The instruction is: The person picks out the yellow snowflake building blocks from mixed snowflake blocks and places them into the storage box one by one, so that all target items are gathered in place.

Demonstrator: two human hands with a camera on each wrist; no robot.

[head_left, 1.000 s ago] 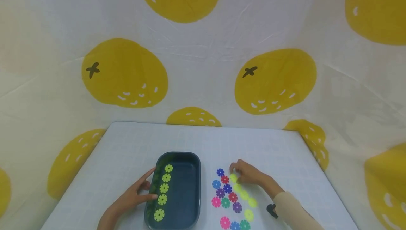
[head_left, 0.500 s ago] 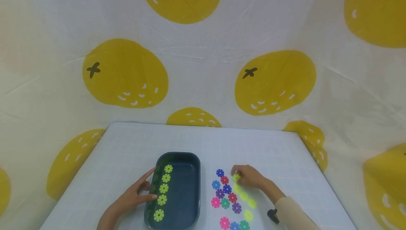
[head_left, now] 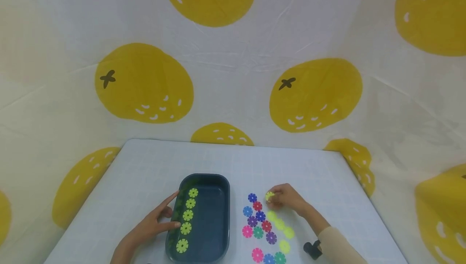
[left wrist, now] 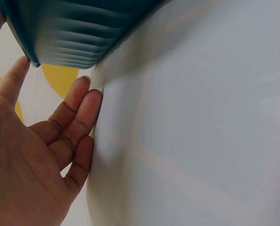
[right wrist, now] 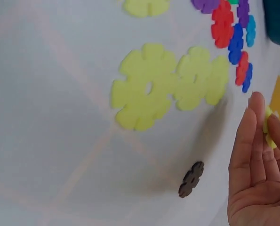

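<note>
My right hand [head_left: 287, 197] pinches a yellow snowflake disc [head_left: 269, 196] between thumb and fingers, just beyond the row of loose discs. In the right wrist view that disc [right wrist: 268, 128] shows edge-on, partly hidden by the thumb. Below the hand lie more yellow discs [head_left: 279, 224], and a dark disc [right wrist: 191, 179] shows in the right wrist view. On the left, my left hand [head_left: 151, 228] rests against the near-left side of a dark teal tray [head_left: 229, 215], thumb and index finger touching its rim. Several yellow discs [head_left: 187, 215] form a column inside the tray's left side.
Left of the yellow ones lie several discs in blue, red, purple, pink [head_left: 247, 231] and green [head_left: 258, 232]. A few more, pink, blue and green [head_left: 280, 258], lie at the table's near edge. A white cloth [head_left: 302, 167] covers the table; a fruit-print curtain hangs behind.
The right hand has taken up a yellow disc from the far end of the yellow row and now holds it raised, slightly further away. The left hand and tray stay put.
</note>
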